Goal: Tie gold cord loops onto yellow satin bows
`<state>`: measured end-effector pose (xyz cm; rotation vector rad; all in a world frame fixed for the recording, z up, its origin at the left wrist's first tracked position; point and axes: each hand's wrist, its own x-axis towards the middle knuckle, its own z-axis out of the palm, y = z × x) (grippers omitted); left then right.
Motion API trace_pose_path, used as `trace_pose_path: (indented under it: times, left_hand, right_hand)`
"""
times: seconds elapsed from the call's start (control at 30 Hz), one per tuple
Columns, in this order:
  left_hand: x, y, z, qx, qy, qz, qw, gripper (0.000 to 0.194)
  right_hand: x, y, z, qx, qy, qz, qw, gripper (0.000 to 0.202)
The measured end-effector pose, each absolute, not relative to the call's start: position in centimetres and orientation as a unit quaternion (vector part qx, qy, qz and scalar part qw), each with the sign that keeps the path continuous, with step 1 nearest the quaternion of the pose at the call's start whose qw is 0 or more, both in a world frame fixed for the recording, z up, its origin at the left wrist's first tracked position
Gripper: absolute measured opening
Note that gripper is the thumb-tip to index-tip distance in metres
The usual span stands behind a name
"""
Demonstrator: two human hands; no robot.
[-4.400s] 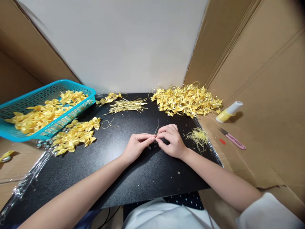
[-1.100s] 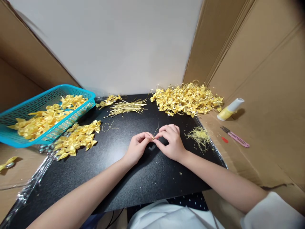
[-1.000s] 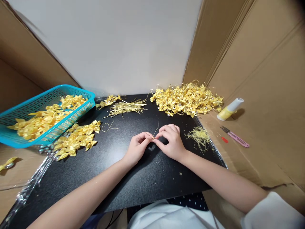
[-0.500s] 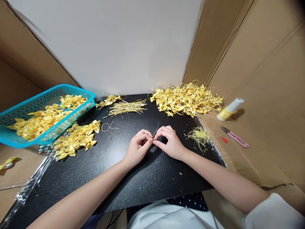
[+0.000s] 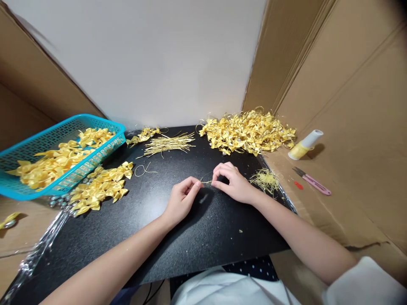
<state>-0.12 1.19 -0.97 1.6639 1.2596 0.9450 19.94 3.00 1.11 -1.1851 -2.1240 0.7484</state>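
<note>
My left hand (image 5: pixel 184 195) is closed in a pinch on one end of a thin gold cord (image 5: pixel 207 182). The cord spans the small gap to my right hand (image 5: pixel 231 182), whose thumb and forefinger pinch its other end. Both hands hover just over the middle of the black tabletop (image 5: pixel 190 241). A looped piece of cord (image 5: pixel 144 170) lies on the table left of my left hand. Beyond it rests a bundle of straight gold cords (image 5: pixel 170 143). Right of my right hand is a tangle of short cord clippings (image 5: pixel 264 180).
A blue basket (image 5: pixel 63 186) of yellow bows stands at the left, with more yellow bows (image 5: pixel 101 186) and silver bells (image 5: pixel 59 200) beside it. Finished-looking corded bows (image 5: pixel 249 132) are heaped at the back right. Pink thread snips (image 5: pixel 313 183) and a thread spool (image 5: pixel 305 145) lie on cardboard.
My hands have drawn apart, the right one moving right and slightly up. The cord between them now stretches sideways across the gap.
</note>
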Motion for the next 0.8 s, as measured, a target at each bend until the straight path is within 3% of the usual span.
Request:
trace_pose_path:
  times: [0.37,0.57,0.8]
  left_hand:
    - [-0.4,1.5,-1.3,0.646,0.517,0.384,0.411,0.032]
    - [-0.3,1.4,-1.2,0.638,0.513,0.378,0.432,0.031]
    - [-0.3,1.5,-1.1,0.642,0.51,0.379,0.428,0.03]
  right_hand:
    - [21.4,3.4,1.7,-0.441,-0.831,0.287,0.18,0.009]
    - [22.4,3.8,1.7,-0.454,-0.831,0.283,0.152,0.024]
    - [20.2,3.2,0.0,-0.473,-0.815,0.257,0.214,0.014]
